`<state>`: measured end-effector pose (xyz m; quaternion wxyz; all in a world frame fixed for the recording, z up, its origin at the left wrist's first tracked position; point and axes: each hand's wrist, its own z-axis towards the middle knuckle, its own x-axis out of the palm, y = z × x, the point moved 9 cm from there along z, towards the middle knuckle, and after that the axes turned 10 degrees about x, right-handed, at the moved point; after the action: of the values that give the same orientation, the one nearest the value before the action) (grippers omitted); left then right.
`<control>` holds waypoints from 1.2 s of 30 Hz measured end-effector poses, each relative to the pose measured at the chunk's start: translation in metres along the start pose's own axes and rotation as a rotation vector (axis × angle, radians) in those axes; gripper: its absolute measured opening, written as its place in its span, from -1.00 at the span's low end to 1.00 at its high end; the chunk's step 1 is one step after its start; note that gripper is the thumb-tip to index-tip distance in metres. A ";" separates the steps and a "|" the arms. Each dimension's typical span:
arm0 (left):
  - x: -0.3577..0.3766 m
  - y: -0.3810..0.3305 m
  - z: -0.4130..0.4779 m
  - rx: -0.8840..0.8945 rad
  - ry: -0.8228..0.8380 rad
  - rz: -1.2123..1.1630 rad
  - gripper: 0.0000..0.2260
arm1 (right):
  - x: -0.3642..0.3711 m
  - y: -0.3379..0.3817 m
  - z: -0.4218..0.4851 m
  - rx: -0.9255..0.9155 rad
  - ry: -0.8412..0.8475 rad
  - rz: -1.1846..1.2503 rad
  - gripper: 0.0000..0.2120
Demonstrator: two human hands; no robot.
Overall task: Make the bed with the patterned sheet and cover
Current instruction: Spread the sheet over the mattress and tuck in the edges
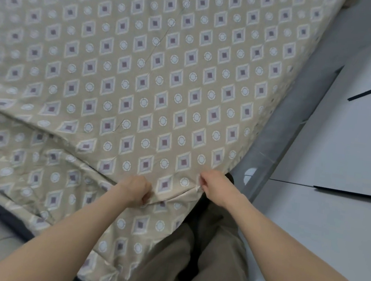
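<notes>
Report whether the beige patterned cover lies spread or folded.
Mostly spread: the beige patterned cover lies flat, rumpled along its near left edge.

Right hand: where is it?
Head view, lower centre-right: the right hand pinches the patterned cover at its edge, by the bed frame, beside the left hand.

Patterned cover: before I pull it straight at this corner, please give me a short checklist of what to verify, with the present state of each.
1. The left hand grips the near edge of the patterned cover: ok.
2. The right hand pinches the same edge nearer the corner: ok.
3. The middle of the cover lies flat: ok.
4. The lower left part is smooth: not ok, folds and creases there.
5. The right side runs along the grey bed frame: ok.
6. The far end is in place: cannot tell, out of view.
</notes>
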<state>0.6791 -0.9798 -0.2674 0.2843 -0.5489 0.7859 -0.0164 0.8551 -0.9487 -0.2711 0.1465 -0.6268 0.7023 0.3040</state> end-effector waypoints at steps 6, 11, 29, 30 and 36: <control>-0.006 0.027 -0.003 -0.055 -0.068 -0.305 -0.87 | -0.002 -0.019 -0.005 -0.002 0.064 -0.129 -0.78; -0.026 0.052 -0.021 -0.194 -0.447 -0.477 -0.85 | -0.038 -0.012 0.003 0.069 -0.183 -0.070 -0.80; -0.122 -0.040 0.054 0.132 -0.598 -0.056 -0.53 | 0.003 -0.086 0.023 1.158 0.184 1.765 -0.56; -0.125 -0.045 0.059 0.141 -0.583 -0.041 -0.53 | 0.013 -0.086 0.024 1.169 0.266 1.738 -0.54; -0.127 -0.063 0.082 0.145 -0.470 0.049 -0.41 | 0.045 -0.080 0.058 1.063 0.394 1.732 -0.69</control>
<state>0.8010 -0.8708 -0.2609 0.4981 -0.4966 0.7081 0.0621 0.9142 -0.9510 -0.3621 0.0180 0.2001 0.9677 -0.1521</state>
